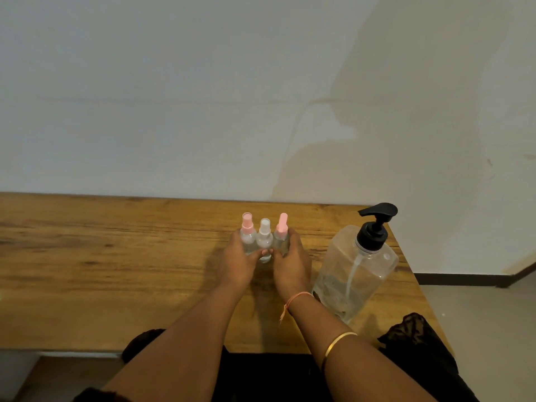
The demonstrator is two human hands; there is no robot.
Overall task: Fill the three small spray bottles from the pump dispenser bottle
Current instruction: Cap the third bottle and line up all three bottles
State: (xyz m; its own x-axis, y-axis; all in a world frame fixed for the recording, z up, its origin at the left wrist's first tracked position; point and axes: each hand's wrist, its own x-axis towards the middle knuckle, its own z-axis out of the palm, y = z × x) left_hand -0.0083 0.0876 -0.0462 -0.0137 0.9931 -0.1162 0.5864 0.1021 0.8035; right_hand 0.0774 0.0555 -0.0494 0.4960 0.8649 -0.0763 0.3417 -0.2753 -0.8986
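1. Worktop: wood grain, set against a pale wall. Person is at the near edge, both forearms reaching fwd.
2. 3 small clear spray bottles stand upright in a tight row, touching side by side, mid-worktop twd the far edge. They are the left spray bottle w/ pink top, the middle spray bottle w/ white top and the right spray bottle w/ pink top.
3. Left hand: fingers curled round the outer side of the left spray bottle. Thumb lies across the near side, tip at the middle spray bottle.
4. Right hand: fingers curled round the outer side of the right spray bottle. Thumb on the near side, its tip almost meeting the other thumb.
5. The row is clasped between the 2 hands. Bottle bases are hidden, so can't tell if they sit on the worktop.
6. Pump dispenser bottle: clear, squarish, black pump on top w/ spout pointing left. Upright on the worktop just right of the right hand, not touching it. Fill level: can't tell.
7. Right forearm: pink thread band at the wrist, gold bangle nearer the elbow.
8. Black lacy fabric at the near right corner.
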